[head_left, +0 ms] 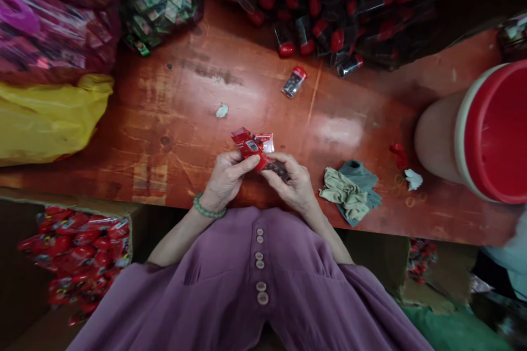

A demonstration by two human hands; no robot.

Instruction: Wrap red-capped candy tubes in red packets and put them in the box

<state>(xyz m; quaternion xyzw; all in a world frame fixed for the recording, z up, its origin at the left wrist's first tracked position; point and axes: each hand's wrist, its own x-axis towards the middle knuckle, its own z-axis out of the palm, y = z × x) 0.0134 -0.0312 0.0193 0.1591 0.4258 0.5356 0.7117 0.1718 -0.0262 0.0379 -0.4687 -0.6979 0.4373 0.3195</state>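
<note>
**A:** From the head camera, where were your hands?

**B:** Both met at the near edge of the red wooden table [173, 120], in the middle. Your left hand [225, 178] pinched a red packet [249, 146], thumb pressed on top. Your right hand [290, 184] curled its fingers round a dark small tube [279, 170] just beside the packet, touching it.

**A:** What lay around you?

**B:** Far off, a pile of red-capped tubes [329, 5]; one loose tube [293, 81] lay apart from it. To the right, crumpled cloths [349, 192] and a red bucket [489, 131]. To the near left, a box of red packets [78, 258].

**A:** Which step was that?

**B:** It looked like joining packet and tube. The next move called for a steady pinch and careful alignment.
</note>
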